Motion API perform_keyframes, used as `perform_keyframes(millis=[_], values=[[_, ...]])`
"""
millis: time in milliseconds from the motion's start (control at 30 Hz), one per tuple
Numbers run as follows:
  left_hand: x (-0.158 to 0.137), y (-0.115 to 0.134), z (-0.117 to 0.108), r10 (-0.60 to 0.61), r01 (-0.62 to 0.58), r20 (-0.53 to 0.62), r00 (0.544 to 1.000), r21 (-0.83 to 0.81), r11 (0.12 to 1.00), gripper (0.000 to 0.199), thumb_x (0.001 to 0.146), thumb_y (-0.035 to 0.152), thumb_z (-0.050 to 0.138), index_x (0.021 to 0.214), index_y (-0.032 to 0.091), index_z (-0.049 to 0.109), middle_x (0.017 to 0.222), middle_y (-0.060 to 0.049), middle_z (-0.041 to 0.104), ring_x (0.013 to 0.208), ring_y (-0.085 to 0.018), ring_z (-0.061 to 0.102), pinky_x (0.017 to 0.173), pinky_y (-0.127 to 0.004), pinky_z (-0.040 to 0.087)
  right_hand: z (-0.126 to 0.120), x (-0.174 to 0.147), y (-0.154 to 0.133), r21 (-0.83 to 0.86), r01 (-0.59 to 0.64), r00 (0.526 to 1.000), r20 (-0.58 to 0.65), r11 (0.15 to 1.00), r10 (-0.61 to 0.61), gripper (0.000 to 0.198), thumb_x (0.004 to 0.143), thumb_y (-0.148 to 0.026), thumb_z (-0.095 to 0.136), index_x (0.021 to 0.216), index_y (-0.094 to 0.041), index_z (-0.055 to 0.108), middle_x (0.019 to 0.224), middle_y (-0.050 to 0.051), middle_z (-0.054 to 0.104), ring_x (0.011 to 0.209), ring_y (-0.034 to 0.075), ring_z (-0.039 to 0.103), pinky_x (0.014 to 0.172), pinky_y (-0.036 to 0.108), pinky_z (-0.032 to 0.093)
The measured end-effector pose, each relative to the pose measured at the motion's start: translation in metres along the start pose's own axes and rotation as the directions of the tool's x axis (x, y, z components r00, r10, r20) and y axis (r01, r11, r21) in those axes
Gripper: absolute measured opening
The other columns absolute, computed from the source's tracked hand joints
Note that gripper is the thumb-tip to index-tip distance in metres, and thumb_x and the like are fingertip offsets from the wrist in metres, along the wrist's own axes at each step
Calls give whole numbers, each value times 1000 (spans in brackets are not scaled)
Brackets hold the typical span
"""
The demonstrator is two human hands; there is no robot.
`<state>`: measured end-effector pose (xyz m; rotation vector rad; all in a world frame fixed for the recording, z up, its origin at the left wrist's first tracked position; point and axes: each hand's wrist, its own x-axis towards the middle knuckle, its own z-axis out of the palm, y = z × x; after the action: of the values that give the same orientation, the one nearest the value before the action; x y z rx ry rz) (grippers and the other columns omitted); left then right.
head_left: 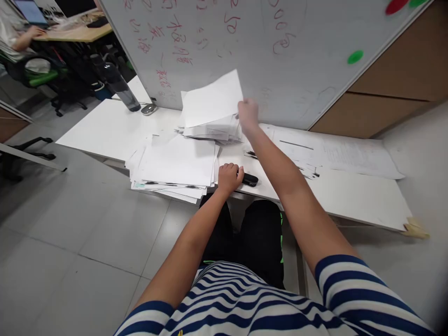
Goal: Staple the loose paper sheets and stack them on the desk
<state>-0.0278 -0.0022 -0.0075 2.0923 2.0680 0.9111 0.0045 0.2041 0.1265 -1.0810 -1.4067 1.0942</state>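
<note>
Paper sheet point(213, 100) extends leftward from the right hand point(248, 115).

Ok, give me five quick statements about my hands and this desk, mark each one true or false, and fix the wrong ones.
1. The right hand is at the right edge of a white sheet. True.
2. The left hand is on the mouse. False: it is on a black object, which the fingers partly hide.
3. A stack of papers lies to the left of the left hand. True.
4. The bottle lies on the floor. False: it stands on the white desk, beside the mouse.
5. The whiteboard bears red writing. True.
</note>
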Motion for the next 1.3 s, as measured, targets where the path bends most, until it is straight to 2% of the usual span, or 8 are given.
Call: perform_keyframes(millis=[100, 267, 367, 467, 633, 733, 867, 1300], values=[[-1, -1, 1, 5, -5, 3, 1000, 8, 1000, 31, 101, 35, 43, 80, 21, 62, 87, -12, 65, 95, -28, 58, 84, -44, 37, 33, -6, 22, 48, -284, 958, -31, 958, 286, 22, 95, -19, 48, 112, -7, 54, 83, 2, 64, 69, 9, 65, 62, 18, 50], [-1, -1, 2, 16, -15, -10, 1000, 54, 998, 32, 101, 35, 43, 80, 22, 62, 87, -12, 66, 93, -27, 58, 82, -43, 37, 30, -31, 56, 74, -373, 926, 90, 925, 366, 71, 93, -38, 57, 151, -16, 23, 129, 15, 61, 87, 15, 69, 71, 30, 58], [-1, -1, 1, 20, -19, -14, 1000, 70, 997, 33, 102, 35, 42, 80, 21, 62, 86, -12, 66, 93, -27, 58, 82, -43, 37, -10, -71, 76, -201, -58, 993, 86, 978, 76, 79, 88, -46, 62, 154, -19, 27, 157, 20, 37, 114, 24, 63, 90, 39, 56], [0, -1, 1, 42, -42, -9, 999, 76, 996, 32, 102, 35, 42, 80, 21, 62, 86, -11, 66, 92, -27, 58, 81, -42, 36, -71, -117, 92, -533, 205, 978, 86, 821, -188, 63, 93, -48, 51, 150, -25, 38, 167, 13, 20, 134, 29, 51, 104, 46, 49], [1, -1, 0, 42, -39, -27, 999, 101, 994, 32, 101, 33, 42, 78, 21, 59, 83, -10, 65, 90, -25, 58, 79, -39, 34, -166, -143, 111, -872, -56, 990, -110, 486, -83, 61, 94, -47, 44, 147, -17, 43, 163, 17, 29, 151, 36, 24, 117, 60, 28], [2, -1, 0, 51, -45, -52, 997, 111, 993, 32, 102, 33, 42, 76, 21, 58, 82, -10, 64, 87, -25, 57, 76, -39, 32, -192, -135, 126, -879, -210, 974, -224, 427, 18, 72, 92, -56, 46, 151, -16, 39, 163, 18, 30, 152, 37, 21, 119, 65, 18], [2, -2, 1, 68, -60, -64, 996, 121, 991, 32, 101, 32, 42, 74, 22, 56, 80, -9, 63, 85, -25, 57, 75, -38, 31, -194, -128, 139, -828, -323, 930, -368, 459, -9, 72, 94, -59, 42, 148, -11, 41, 158, 21, 40, 148, 35, 30, 120, 61, 18], [4, -5, 1, 74, -65, -66, 995, 124, 990, 33, 102, 31, 40, 74, 22, 55, 80, -10, 63, 84, -26, 56, 73, -38, 30, -187, -132, 135, -831, -305, 924, -377, 465, -67, 61, 100, -52, 32, 141, -10, 49, 151, 20, 49, 143, 32, 35, 117, 57, 22]])
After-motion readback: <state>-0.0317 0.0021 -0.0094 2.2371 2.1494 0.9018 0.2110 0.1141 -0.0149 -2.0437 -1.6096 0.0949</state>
